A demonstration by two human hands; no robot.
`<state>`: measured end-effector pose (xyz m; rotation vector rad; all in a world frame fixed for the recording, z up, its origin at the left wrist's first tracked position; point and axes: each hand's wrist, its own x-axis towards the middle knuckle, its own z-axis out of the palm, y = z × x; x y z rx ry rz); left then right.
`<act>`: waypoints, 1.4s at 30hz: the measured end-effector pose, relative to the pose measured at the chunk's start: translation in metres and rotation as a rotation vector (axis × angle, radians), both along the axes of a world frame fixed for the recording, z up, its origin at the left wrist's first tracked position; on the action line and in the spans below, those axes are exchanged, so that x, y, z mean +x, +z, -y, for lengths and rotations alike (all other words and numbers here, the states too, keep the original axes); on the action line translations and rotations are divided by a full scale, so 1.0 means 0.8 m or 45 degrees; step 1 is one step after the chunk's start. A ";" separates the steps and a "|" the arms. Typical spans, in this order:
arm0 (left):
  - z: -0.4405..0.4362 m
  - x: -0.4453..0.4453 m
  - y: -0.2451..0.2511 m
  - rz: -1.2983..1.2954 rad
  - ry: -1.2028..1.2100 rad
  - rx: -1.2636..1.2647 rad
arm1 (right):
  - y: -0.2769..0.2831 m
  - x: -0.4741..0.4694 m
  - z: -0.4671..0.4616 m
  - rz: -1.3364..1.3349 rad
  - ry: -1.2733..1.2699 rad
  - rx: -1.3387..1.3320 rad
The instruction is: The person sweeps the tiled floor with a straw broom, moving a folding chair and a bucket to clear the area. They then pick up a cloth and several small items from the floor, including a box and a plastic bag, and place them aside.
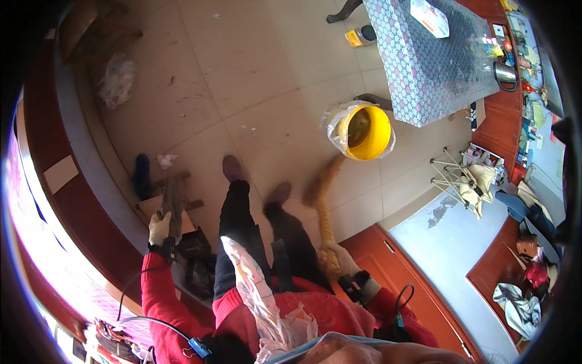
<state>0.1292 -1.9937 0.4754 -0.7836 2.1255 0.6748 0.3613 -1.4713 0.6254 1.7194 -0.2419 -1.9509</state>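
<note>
My left hand (160,228), on the left beside the bed, is closed on a grey, worn-looking piece (172,204), possibly cloth or wood; its kind is hard to tell. Under it is a small wooden stool (152,205), partly hidden. My right hand (335,258) grips the thick yellow braided handle of a broom (324,218). The broom's blurred brush end points up towards a yellow bucket (383,132) lined with a clear plastic bag, with some dark matter inside. My feet stand apart on the tiled floor (273,113) between both hands.
A table with a patterned cloth (404,68) stands upper right, a jar (357,37) beside it. A crumpled plastic bag (118,79) lies upper left; a scrap of tissue (167,160) and a blue slipper (142,175) are nearer. A folding frame (454,177) and red cabinet door (400,277) are right.
</note>
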 end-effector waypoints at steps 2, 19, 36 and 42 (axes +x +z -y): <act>0.048 0.022 0.010 -0.010 -0.062 -0.074 | 0.015 -0.063 0.062 -0.091 0.124 0.107; 0.075 0.050 0.035 0.062 0.215 0.311 | 0.075 -0.223 0.140 -0.453 0.679 0.752; 0.053 0.281 0.022 0.009 0.753 0.332 | -0.064 -0.482 0.101 -0.773 0.703 0.056; -0.104 0.314 0.039 -0.162 1.072 0.420 | -0.026 -0.560 0.039 -0.883 0.957 0.255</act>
